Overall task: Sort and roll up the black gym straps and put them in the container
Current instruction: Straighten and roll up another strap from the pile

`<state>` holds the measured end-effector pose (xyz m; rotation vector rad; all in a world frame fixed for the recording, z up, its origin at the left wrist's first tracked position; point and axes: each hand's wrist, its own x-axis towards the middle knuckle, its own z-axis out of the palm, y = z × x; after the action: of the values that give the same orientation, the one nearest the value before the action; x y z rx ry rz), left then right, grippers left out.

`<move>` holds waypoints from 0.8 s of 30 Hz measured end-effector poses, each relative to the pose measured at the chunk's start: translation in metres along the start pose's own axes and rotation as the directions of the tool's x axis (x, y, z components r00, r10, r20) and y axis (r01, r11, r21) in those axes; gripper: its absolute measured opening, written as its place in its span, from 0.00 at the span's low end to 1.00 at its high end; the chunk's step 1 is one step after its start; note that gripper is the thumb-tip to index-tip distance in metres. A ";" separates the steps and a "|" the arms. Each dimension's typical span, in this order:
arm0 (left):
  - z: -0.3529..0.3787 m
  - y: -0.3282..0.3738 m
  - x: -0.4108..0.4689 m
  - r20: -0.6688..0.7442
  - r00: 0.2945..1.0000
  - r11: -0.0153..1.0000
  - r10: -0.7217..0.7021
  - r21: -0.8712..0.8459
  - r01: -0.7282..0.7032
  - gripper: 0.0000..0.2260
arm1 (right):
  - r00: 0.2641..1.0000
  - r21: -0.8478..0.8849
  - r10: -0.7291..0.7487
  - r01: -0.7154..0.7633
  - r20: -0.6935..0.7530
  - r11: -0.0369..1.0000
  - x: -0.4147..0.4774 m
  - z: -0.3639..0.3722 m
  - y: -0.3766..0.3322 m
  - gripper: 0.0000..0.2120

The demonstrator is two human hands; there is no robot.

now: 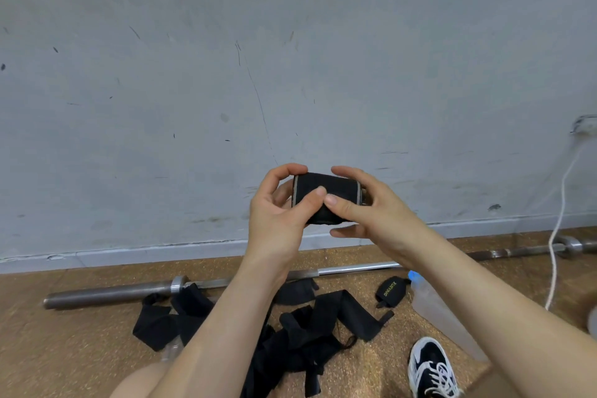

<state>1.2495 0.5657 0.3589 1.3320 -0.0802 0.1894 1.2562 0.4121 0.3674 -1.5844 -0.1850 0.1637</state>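
A rolled black strap (336,186) with pale edge stripes is held up in front of the wall at chest height. My left hand (281,213) grips its left end, thumb across the front. My right hand (371,203) grips its right end, thumb meeting the left thumb on the roll. On the floor below lies a tangle of loose black straps (307,329), with more flat straps (168,320) to the left. A small black pad with yellow lettering (391,291) lies to the right. A translucent container (442,317) stands right of the pad, partly behind my right forearm.
A steel barbell (129,292) lies along the base of the grey wall. A white cable (559,220) hangs down the wall at right. My black-and-white shoe (431,368) rests on the cork-coloured floor at lower right, and a bare knee shows at the bottom left.
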 end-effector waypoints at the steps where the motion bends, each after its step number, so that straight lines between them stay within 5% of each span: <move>1: -0.002 0.000 0.000 0.031 0.999 1.000 -0.011 -0.012 0.012 0.13 | 1.000 -0.040 0.004 -0.004 0.007 0.999 -0.001 0.000 -0.002 0.27; 5: 0.000 -0.004 -0.005 0.103 0.992 0.995 -0.070 0.072 0.063 0.05 | 0.985 -0.446 -0.173 0.143 -0.027 0.884 -0.013 0.008 -0.003 0.13; 8: 0.007 -0.002 -0.010 0.027 0.995 0.963 0.095 0.249 -0.098 0.07 | 0.960 -0.648 -0.278 0.188 -0.038 0.738 -0.033 0.017 -0.009 0.14; 12: 0.016 0.009 -0.020 0.033 0.947 0.893 0.318 0.326 -0.311 0.14 | 0.957 -0.637 -0.284 0.183 -0.059 0.749 -0.056 0.020 -0.028 0.13; 15: 0.021 0.006 -0.023 0.093 0.937 0.837 0.338 0.425 -0.344 0.16 | 0.999 -0.412 -0.038 0.023 -0.027 0.911 -0.067 0.012 -0.032 0.15; 17: 0.027 -0.004 -0.023 0.155 0.964 0.831 0.215 0.490 -0.264 0.17 | 0.993 -0.229 0.119 -0.117 -0.008 0.966 -0.074 0.001 -0.024 0.18; 20: 0.041 -0.029 -0.032 0.208 0.958 0.855 -0.195 0.516 0.062 0.19 | 0.956 -0.086 0.221 -0.241 -0.194 0.967 -0.080 -0.021 0.008 0.21; 24: 0.059 -0.085 -0.052 0.225 0.715 0.683 -0.662 0.576 0.450 0.21 | 0.790 0.135 0.390 -0.373 -0.474 0.918 -0.079 -0.056 0.074 0.19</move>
<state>1.2173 0.4846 0.2831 1.8228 0.0338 -0.6761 1.1930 0.3390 0.2933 -1.5627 0.5456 0.0690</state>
